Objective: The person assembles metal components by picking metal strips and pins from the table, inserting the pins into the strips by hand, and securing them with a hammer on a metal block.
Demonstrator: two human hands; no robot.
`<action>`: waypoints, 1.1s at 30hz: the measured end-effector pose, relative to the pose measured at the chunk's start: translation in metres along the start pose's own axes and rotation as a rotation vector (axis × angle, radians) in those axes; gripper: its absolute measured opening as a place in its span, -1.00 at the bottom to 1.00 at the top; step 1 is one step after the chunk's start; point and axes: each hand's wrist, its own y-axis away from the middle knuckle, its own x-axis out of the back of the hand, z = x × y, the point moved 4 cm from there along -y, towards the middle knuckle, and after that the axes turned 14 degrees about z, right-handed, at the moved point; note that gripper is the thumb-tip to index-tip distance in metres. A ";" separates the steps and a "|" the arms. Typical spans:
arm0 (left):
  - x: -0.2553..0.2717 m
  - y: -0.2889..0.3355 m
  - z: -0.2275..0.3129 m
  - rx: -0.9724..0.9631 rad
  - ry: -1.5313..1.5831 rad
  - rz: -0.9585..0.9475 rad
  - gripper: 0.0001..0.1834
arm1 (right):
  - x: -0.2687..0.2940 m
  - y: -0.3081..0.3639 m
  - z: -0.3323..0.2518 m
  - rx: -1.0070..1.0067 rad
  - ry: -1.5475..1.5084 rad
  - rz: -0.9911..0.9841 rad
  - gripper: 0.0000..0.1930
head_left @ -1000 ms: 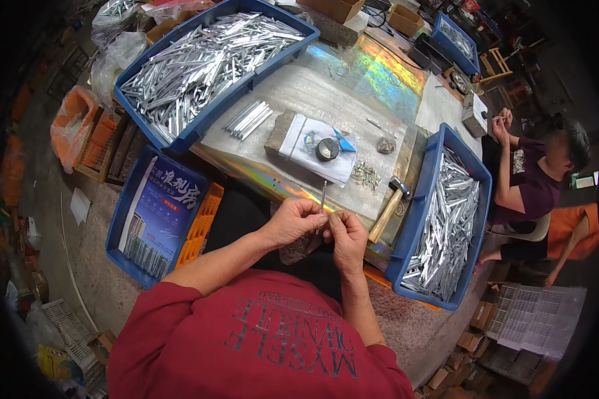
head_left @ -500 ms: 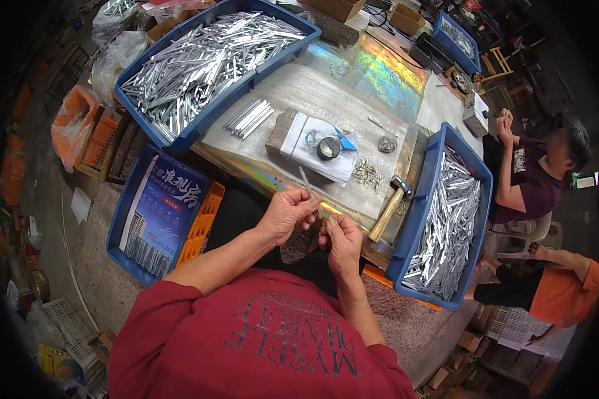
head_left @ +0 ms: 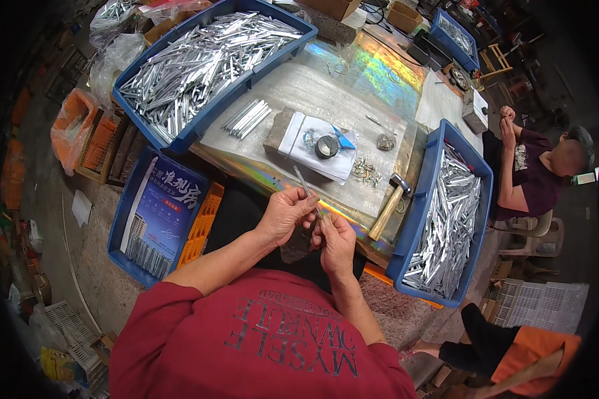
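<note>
Close in front of my body, my left hand (head_left: 287, 216) pinches a slim silver metal strip (head_left: 301, 179), whose upper end sticks out above the fingers. My right hand (head_left: 336, 245) is closed just beside it, thumb against fingers, near the strip's lower end; what it grips is too small and hidden to name. Beyond the hands, a small round black tin (head_left: 326, 147) rests on a paper-covered block (head_left: 299, 133). To its right lies a pile of small metal parts (head_left: 365, 171). A wooden-handled hammer (head_left: 387, 211) lies at the table's right edge.
Blue bins of metal strips stand at the upper left (head_left: 170, 143) and right (head_left: 399, 266). Several strips (head_left: 247, 118) lie in a row on the table. Another blue bin (head_left: 118, 256) sits lower left. One person (head_left: 539, 166) sits at right; another in orange (head_left: 536, 362) is below.
My right hand has drawn slightly left, closer to my left hand. At the right, the person in orange has moved down and nearer; the seated person's head has shifted.
</note>
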 end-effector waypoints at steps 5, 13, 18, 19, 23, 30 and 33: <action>-0.002 0.005 0.004 -0.168 -0.081 -0.019 -0.90 | -0.005 0.003 0.001 -0.024 -0.121 0.023 -0.87; 0.001 0.004 0.000 -0.154 -0.008 0.012 -0.91 | -0.008 0.004 -0.001 -0.078 -0.193 0.061 -0.87; -0.002 0.006 0.005 -0.240 -0.135 -0.035 -0.92 | -0.011 0.006 -0.004 -0.099 -0.215 0.072 -0.86; -0.002 0.006 0.005 -0.240 -0.135 -0.036 -0.92 | -0.011 0.006 -0.004 -0.099 -0.215 0.072 -0.86; -0.002 0.006 0.003 -0.204 -0.077 -0.008 -0.90 | -0.011 0.006 -0.004 -0.089 -0.212 0.054 -0.86; 0.000 0.003 0.006 -0.146 -0.022 0.034 -0.88 | -0.012 0.005 -0.007 -0.108 -0.195 0.031 -0.89; 0.001 0.002 0.005 -0.141 -0.018 0.037 -0.89 | -0.010 0.004 -0.005 -0.097 -0.187 0.023 -0.89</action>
